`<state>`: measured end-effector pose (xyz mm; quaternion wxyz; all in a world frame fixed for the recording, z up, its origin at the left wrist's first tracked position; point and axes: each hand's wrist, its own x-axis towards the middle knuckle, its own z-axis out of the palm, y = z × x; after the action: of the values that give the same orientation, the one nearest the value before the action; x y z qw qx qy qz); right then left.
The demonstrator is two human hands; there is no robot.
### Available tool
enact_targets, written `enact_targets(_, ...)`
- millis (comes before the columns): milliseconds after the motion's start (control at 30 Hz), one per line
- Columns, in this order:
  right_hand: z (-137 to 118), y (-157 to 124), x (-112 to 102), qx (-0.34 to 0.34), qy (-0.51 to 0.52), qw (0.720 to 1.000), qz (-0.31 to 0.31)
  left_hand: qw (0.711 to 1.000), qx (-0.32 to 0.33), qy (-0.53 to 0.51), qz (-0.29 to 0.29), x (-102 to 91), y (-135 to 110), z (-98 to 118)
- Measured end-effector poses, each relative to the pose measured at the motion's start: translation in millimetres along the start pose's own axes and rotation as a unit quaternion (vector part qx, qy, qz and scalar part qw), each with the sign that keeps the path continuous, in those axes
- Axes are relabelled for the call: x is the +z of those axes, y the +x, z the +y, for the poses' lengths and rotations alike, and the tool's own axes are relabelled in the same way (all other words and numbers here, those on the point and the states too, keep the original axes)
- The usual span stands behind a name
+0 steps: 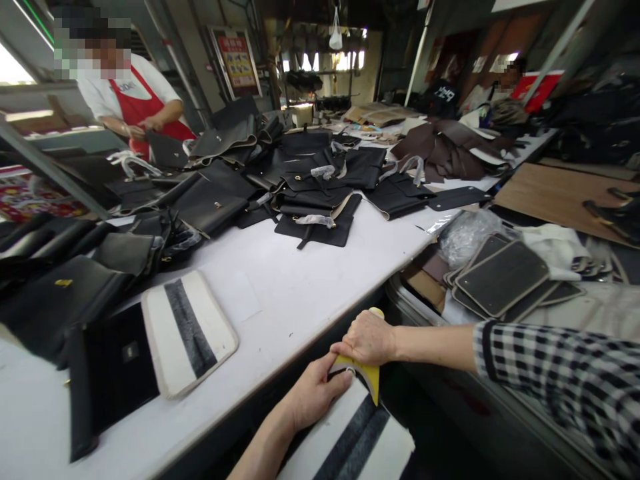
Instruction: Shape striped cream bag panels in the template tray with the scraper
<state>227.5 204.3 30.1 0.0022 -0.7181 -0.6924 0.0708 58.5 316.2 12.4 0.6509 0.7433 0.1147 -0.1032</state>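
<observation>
Gripping a yellow curved tool [373, 385], the right hand [369, 337] holds it against the end of a striped white panel [351, 437], which the left hand [316, 392] pinches just off the surface's [290, 293] near edge. On the surface, a second striped panel [190, 333] overlaps a black piece [123, 373]; beyond, black bags [215, 200] lie heaped, and a co-worker [145, 100] stands past them.

Black bags [310, 201], a long worktable [300, 287] and a red apron [149, 101] show a bag workshop.
</observation>
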Motion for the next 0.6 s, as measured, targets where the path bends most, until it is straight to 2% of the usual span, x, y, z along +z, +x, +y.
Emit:
enact_targets(367,-8,-3,-3,0.028,0.003,0.999,-0.023,0.987,-0.021,0.158,0.007,0.7,-5,15)
enact_targets(600,-16,-8,2,0.045,0.022,0.998,-0.023,0.977,-0.036,0.209,0.021,7.1,-7,17)
